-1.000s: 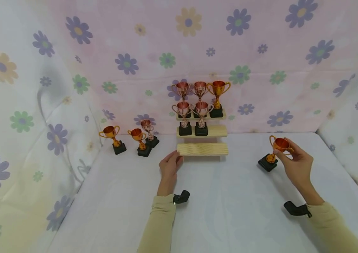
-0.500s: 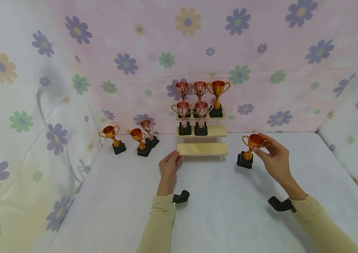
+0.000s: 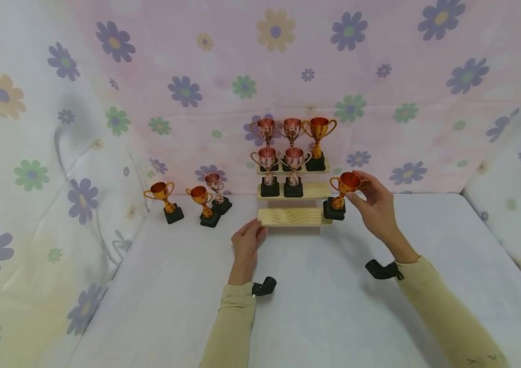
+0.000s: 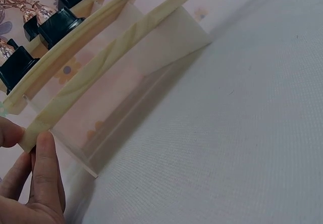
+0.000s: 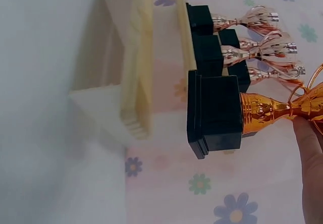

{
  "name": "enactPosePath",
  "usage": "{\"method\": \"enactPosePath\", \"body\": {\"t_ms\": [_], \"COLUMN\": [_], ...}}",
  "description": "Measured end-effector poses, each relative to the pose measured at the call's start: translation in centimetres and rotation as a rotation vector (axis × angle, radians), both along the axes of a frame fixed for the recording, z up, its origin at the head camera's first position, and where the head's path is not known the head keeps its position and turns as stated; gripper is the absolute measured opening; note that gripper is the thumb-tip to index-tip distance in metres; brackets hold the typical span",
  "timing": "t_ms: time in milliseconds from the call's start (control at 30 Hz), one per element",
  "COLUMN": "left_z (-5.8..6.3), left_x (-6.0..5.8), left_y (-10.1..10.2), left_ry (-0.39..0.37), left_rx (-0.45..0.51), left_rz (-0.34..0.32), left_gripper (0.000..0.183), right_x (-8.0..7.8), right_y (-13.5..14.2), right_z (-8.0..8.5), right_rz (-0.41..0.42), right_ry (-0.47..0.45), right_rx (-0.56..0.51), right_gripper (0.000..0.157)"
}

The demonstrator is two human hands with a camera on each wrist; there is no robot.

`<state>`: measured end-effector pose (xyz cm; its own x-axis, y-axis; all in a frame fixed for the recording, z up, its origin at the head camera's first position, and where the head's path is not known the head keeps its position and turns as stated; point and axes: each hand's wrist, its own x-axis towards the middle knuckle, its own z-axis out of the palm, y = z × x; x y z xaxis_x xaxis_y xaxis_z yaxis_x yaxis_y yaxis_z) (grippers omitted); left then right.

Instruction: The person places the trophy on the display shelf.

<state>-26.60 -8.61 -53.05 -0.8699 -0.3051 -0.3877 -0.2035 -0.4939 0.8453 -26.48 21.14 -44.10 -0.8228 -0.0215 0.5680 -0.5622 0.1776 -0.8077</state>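
Note:
My right hand (image 3: 375,207) pinches a gold trophy cup (image 3: 339,190) by its bowl and handle, its black base off the table beside the right end of the tiered wooden shelf (image 3: 294,216). In the right wrist view the black base (image 5: 217,114) hangs near the end of the middle step. My left hand (image 3: 245,244) grips the left end of the lowest step, thumb above and fingers below in the left wrist view. Two rose-gold trophies (image 3: 294,166) stand on the middle step. On the top step are two more rose-gold ones and a gold trophy (image 3: 319,135).
At the left of the table stand two gold trophies (image 3: 162,197) and a rose-gold trophy (image 3: 215,188). A flowered cloth (image 3: 214,46) hangs behind and at both sides. The white table (image 3: 315,306) stretches out in front of the shelf.
My right hand has carried the gold trophy leftward and up from the right side of the table to the shelf's right end. The left hand has stayed on the lowest step.

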Motion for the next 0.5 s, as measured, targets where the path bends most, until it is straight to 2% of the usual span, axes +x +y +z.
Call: {"method": "enactPosePath", "body": {"t_ms": [200, 500], "left_z": [-0.1, 0.0], "left_x": [0.0, 0.1], "left_y": [0.0, -0.1], "left_ry": [-0.008, -0.012], "left_rx": [-0.006, -0.007], "left_rz": [-0.011, -0.023], "left_gripper": [0.030, 0.030], "right_x": [-1.6, -4.5], "right_y": [-1.3, -2.3], "right_z": [1.3, 2.4], "right_rz": [0.026, 0.048], "right_ry": [0.006, 0.000], "right_rx": [-0.021, 0.007], "right_gripper": [0.048, 0.048]}}
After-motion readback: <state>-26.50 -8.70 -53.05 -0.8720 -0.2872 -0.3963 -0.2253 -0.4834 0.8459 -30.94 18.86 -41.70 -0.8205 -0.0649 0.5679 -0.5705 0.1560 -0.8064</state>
